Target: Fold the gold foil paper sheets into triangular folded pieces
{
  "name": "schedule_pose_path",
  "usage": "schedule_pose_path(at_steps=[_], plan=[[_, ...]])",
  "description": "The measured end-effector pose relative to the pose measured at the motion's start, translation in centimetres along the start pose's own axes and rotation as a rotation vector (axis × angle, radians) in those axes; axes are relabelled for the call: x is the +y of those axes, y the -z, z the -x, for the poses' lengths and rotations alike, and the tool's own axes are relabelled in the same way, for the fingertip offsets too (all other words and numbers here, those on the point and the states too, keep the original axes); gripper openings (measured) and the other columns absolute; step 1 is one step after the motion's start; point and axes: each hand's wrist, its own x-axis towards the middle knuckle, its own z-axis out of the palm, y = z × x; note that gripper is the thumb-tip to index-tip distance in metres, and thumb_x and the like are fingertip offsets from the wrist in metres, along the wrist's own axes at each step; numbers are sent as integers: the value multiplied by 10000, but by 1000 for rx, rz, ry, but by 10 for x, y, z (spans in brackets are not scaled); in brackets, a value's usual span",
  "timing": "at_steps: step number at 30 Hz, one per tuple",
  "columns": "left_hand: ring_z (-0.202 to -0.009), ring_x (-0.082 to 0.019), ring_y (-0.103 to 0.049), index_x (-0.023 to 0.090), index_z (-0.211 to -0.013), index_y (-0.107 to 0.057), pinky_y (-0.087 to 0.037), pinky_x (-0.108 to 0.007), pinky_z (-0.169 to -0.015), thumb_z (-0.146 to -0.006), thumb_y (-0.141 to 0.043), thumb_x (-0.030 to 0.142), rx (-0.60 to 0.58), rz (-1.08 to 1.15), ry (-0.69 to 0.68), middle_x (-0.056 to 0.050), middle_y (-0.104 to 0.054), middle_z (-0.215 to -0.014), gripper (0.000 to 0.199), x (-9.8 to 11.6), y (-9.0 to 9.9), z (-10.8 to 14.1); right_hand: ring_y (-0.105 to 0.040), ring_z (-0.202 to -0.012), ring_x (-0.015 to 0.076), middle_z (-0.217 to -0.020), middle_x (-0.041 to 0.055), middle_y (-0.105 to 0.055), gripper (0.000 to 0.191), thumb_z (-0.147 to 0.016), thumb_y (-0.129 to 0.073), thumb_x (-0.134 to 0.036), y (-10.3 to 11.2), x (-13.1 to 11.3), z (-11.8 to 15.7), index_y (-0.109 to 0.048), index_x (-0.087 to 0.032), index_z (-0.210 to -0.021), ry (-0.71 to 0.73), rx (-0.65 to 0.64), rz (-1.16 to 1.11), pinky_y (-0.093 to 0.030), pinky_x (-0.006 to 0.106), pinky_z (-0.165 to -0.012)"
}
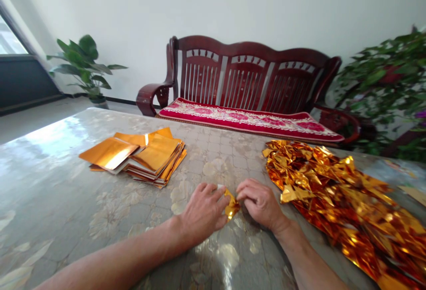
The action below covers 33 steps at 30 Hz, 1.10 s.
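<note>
A small gold foil paper lies on the table between my two hands. My left hand rests over its left side, the fingers bent and pressed on it. At its right edge, my right hand has its fingers curled and closed on the foil. Some of the foil is hidden under my left fingers. A stack of flat gold sheets sits to the left, farther back. On the right spreads a large heap of folded gold foil pieces.
The patterned table has a shiny cover. Behind it stands a dark red wooden bench with a red floral cushion. Plants stand at left and right. A clear plastic bag lies at the right edge.
</note>
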Motion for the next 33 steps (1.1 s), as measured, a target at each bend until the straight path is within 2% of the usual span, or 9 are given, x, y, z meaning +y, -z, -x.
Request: schedule_pose_path(at_steps=[5,11,14,16,18,20,23,28,33], plan=[[-1229,-298,-492,243,-1267,-546,-315,-541,-1088,-892,-600,533,60,12,39,-80,-567,-1351,477,5,-6,5,-601,-844,158,-868,18,-701,349,-729,-476,7,-1,-3,-2,-713,-230,-828,92,-106,74,-486,295,-776],[-1303,-314,-438,280,-1337,-497,-250,-607,-1124,-918,-592,474,79,-60,91,-77,-508,-1437,471,-2,-10,9,-553,-919,181,-909,37,-677,282,-725,-484,8,-1,-15,-3,-661,-203,-786,125,-140,158,-453,314,-836],[-1313,-300,-419,282,-1319,-506,-294,-557,-1117,-893,-649,411,128,-44,117,-67,-463,-1478,467,-10,-2,10,-530,-854,179,-853,38,-649,246,-740,-488,-9,-3,-19,-3,-646,-191,-790,78,-154,198,-423,308,-797],[-1257,-267,-457,280,-1246,-557,-370,-477,-1067,-921,-621,319,155,-27,124,-47,-479,-1457,334,-15,3,10,-514,-831,183,-829,38,-633,217,-772,-497,-36,-4,-22,-3,-644,-192,-799,53,-157,248,-396,312,-769],[-1125,-223,-522,272,-1156,-605,-442,-395,-967,-970,-538,262,139,-4,107,-33,-572,-1330,197,-19,5,11,-502,-819,187,-812,37,-623,193,-796,-506,-61,-4,-24,-3,-643,-196,-800,44,-155,288,-369,317,-755],[-1026,-199,-548,255,-1123,-616,-467,-346,-904,-989,-501,235,105,14,71,-35,-632,-1177,178,-21,4,11,-496,-812,186,-803,37,-617,180,-805,-513,-73,-4,-27,-4,-642,-198,-794,44,-153,300,-352,319,-750],[-977,-199,-556,228,-1118,-616,-480,-332,-874,-972,-534,213,49,-7,48,-44,-634,-1067,168,-22,-1,10,-494,-796,181,-792,34,-614,184,-811,-513,-72,-5,-30,-4,-644,-200,-797,54,-151,282,-339,315,-740],[-963,-176,-580,248,-1066,-646,-487,-292,-846,-969,-552,211,20,63,97,-18,-617,-1063,140,-23,-7,9,-517,-777,175,-780,32,-618,201,-841,-513,-75,-9,-29,-3,-663,-208,-825,51,-130,190,-349,304,-721],[-946,-186,-588,209,-1032,-641,-493,-312,-868,-961,-560,199,-42,64,38,-20,-646,-1019,108,-15,-8,15,-545,-847,179,-848,36,-636,197,-927,-517,-130,-13,-26,-3,-686,-229,-917,8,-140,149,-389,287,-763]])
